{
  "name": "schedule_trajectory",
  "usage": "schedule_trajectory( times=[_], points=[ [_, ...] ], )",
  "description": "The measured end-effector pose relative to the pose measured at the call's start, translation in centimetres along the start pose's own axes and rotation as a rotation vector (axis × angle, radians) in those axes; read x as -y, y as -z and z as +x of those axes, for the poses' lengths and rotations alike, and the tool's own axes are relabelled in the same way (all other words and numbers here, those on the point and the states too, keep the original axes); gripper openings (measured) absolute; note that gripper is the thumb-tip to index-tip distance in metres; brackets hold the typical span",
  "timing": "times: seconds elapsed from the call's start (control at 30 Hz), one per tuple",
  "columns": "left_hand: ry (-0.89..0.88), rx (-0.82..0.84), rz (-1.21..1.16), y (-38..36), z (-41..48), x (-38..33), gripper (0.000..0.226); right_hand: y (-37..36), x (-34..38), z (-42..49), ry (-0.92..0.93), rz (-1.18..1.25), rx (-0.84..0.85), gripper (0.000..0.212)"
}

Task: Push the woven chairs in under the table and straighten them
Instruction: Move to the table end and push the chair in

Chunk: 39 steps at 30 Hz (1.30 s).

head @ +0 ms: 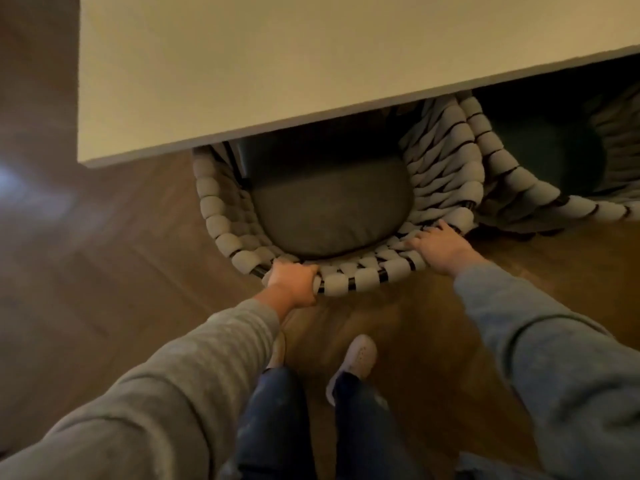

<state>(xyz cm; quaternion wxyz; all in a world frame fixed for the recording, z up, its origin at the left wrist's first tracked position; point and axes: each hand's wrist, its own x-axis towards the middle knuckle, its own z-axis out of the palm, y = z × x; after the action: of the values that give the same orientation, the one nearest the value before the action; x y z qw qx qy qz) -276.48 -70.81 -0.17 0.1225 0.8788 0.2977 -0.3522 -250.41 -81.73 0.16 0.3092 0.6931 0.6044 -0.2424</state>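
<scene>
A woven chair [221,223] with thick pale rope wrapped round a dark frame and a dark seat cushion [329,209] stands partly under the pale table [242,64]. Its front part is hidden by the tabletop. My left hand [294,280] grips the chair's curved back rim at the lower left. My right hand [440,245] lies on the rim at the right, fingers spread and fairly straight over the weave. A second woven chair [519,181] sits to the right, touching or nearly touching the first, also partly beneath the table.
The floor [104,254] is dark wood, with a bright glare patch at the far left. My two feet, in pale shoes [356,362], stand just behind the chair. The table's corner [83,162] juts out at the left.
</scene>
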Motion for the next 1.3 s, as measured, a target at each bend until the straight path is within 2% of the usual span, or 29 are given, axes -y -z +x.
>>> schedule_trajectory(
  times=[0.13,0.3,0.47,0.63,0.73,0.83,0.97,1.3],
  points=[
    [0.017,-0.091,0.009,-1.5,0.1,-0.6,0.047,-1.1,-1.2,0.4,0.091,-0.049,-0.035,0.042],
    [0.050,-0.161,0.005,-3.4,-0.4,-1.0,0.042,-1.8,-0.5,-0.8,0.114,-0.051,-0.105,0.036],
    [0.048,-0.146,-0.026,-5.5,-3.1,-2.1,0.034,-3.4,0.9,-2.3,0.121,-0.084,-0.094,0.038],
    [0.061,-0.114,-0.056,-8.4,-6.1,-2.6,0.033,-6.6,2.5,-3.6,0.180,0.007,-0.155,0.025],
    [0.041,-0.098,-0.062,-10.0,-7.8,-2.1,0.034,-7.3,3.0,-4.8,0.207,0.059,-0.162,0.032],
    [0.039,-0.083,-0.052,-10.9,-9.1,-0.5,0.036,-6.4,4.6,-6.0,0.162,-0.009,-0.153,0.042],
    [0.047,-0.062,-0.038,-10.5,-10.0,2.6,0.035,-4.6,7.5,-5.5,0.180,-0.006,-0.139,0.035],
    [0.080,-0.036,0.003,-8.3,-8.4,7.6,0.033,-0.7,9.9,-2.9,0.153,-0.011,-0.109,0.040]
  ],
)
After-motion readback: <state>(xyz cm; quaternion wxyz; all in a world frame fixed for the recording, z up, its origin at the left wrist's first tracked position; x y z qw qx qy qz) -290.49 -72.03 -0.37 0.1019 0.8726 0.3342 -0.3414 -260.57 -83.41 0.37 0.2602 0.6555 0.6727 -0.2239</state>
